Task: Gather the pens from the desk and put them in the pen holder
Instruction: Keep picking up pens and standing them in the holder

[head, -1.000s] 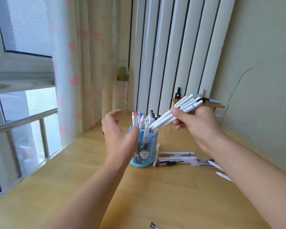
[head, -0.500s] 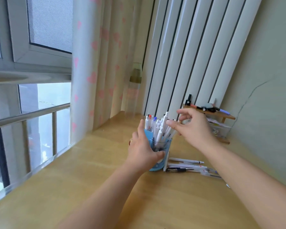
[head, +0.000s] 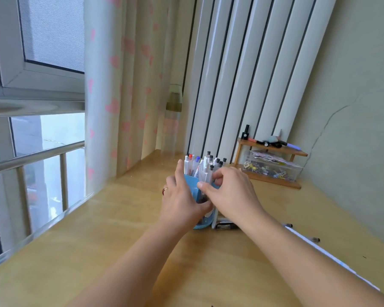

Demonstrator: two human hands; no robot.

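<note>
Blue pen holder (head: 200,220), no legible writing, between both hands.

Upright blue pen holder (head: 203,222) crammed with pens (head: 205,167); more pens (head: 226,225) lie beside it.

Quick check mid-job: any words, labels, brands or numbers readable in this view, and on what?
None can be read.
Pen holder: a small picture low on its front, mostly hidden behind the left hand; no lettering shows.
Pens in the holder: any print too small.
Papers in the clear box: blurred.
</note>
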